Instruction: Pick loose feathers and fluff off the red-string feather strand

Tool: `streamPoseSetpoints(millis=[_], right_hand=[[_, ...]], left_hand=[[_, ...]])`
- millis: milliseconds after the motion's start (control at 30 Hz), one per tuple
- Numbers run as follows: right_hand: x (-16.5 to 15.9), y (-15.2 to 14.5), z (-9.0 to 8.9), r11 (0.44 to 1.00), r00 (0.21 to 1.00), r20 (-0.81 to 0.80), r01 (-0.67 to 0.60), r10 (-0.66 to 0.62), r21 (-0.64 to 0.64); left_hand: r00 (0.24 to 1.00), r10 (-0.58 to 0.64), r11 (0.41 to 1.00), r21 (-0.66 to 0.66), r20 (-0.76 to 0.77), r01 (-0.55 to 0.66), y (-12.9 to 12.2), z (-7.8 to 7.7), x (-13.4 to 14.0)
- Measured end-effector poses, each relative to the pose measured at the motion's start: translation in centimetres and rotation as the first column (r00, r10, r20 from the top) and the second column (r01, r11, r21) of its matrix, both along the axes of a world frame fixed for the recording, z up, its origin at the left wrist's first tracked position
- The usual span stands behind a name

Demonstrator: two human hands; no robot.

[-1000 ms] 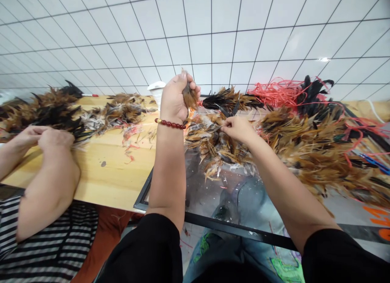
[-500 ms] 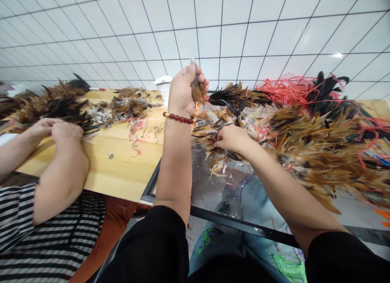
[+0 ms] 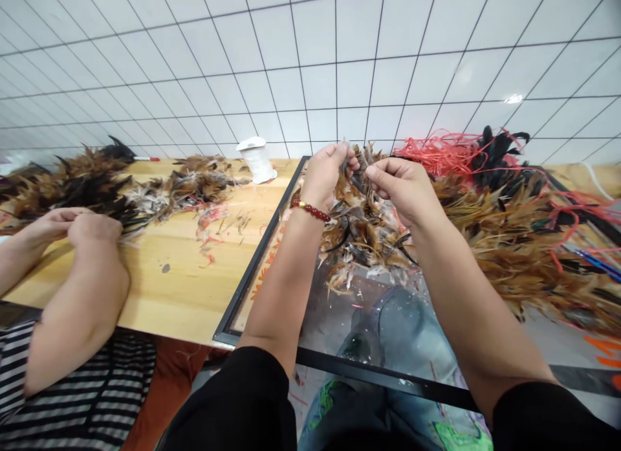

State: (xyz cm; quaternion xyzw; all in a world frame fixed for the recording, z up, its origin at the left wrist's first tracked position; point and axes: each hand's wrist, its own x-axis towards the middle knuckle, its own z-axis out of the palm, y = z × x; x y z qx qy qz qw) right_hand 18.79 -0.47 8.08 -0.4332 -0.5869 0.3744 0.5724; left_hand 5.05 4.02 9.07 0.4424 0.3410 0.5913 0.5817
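Observation:
My left hand [image 3: 326, 176], with a red bead bracelet on its wrist, is raised over the glass-topped table and closed around a small bunch of feathers [image 3: 346, 169]. Close to its right, my right hand [image 3: 406, 187] pinches a brownish feather [image 3: 369, 157] between thumb and fingertips; the two hands are a short gap apart. Below both lies a loose heap of brown, white and grey feathers [image 3: 363, 234] on the glass. The lower part of the held bunch is partly hidden by my left fingers.
Long brown feather bundles [image 3: 514, 244], pink plastic ribbon [image 3: 439, 154] and black feathers [image 3: 499, 160] lie on the right. A white spool [image 3: 257, 161] stands on the wooden table [image 3: 184, 296]. At left, a co-worker's hands [image 3: 82, 228] are beside more feathers. A tiled wall [image 3: 320, 50] is behind.
My right hand has lifted from the feather heap with a feather and come up beside my left hand. My left hand still holds its bunch. The view has shifted slightly.

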Motion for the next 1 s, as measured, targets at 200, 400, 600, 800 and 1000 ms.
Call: streamPoseSetpoints(millis=[200,400,600,800,1000], right_hand=[[-0.4,-0.1,0.3,0.997,0.996,-0.065,0.068,-0.067,0.022],[-0.3,0.1,0.1,0.997,0.997,-0.034,0.073,-0.074,-0.037],[0.1,0.7,-0.4,0.995,0.996,-0.057,0.066,-0.071,-0.075],[0.6,1.1,-0.6,0.99,0.997,-0.035,0.065,-0.069,-0.122],[1.3,1.1,-0.7,0.988,0.98,0.134,0.137,-0.146,0.07]], left_hand=[[0.994,-0.105,0.995,0.003,0.036,0.105,-0.4,-0.6,1.5],[0.988,-0.143,0.989,-0.027,0.051,0.144,-1.1,-0.3,2.5],[0.982,-0.182,0.98,-0.069,0.053,0.185,-1.5,-0.1,3.1],[0.972,-0.226,0.972,-0.052,0.06,0.229,-1.6,-0.1,3.2],[0.986,-0.165,0.985,0.065,0.033,0.163,-1.0,-0.8,2.8]])
